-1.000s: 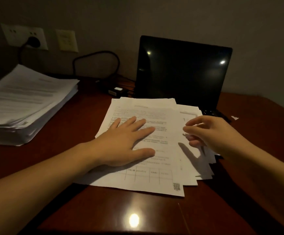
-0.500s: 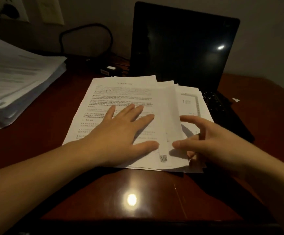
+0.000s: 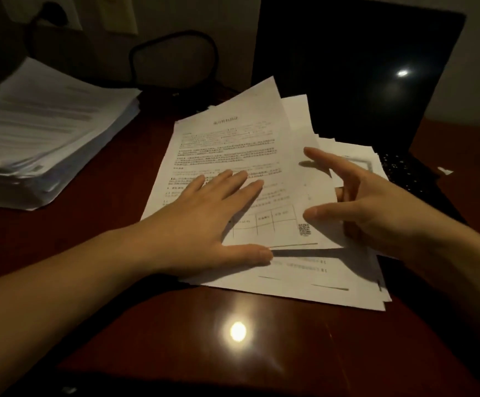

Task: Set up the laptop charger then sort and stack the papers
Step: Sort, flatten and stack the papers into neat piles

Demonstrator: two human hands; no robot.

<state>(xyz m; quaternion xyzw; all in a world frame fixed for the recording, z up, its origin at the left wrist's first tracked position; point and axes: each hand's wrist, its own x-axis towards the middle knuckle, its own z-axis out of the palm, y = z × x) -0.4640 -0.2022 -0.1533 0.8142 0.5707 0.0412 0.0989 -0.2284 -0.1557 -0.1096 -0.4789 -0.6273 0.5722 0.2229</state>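
The loose papers (image 3: 319, 282) lie in an untidy fan on the tabletop (image 3: 175, 339), in front of the open laptop (image 3: 347, 67) and partly over its keyboard. The top sheet (image 3: 233, 144) is on this pile with its right side raised from the sheets below.

The left hand (image 3: 213, 222) lies flat on the top sheet, fingers straight and spread, pressing and grasping nothing. The right hand (image 3: 370, 207) is at the raised right edge, with thumb and forefinger spread wide above the paper. Its other fingers seem to pass behind the edge, but in this dim light I cannot tell if it really grasps the sheet.

Such paper is very light, thin and floppy, and the sheets slide easily on each other. I judge the best hold is at a free edge or corner, thumb above and fingers below, while the flat hand keeps the rest from moving.

The long axis of the top sheet runs away from the person toward the laptop, leaning a little to the right. Its heading is at the far end, so the text points upright to the reader.

A tall stack (image 3: 41, 133) stands well apart at the left.
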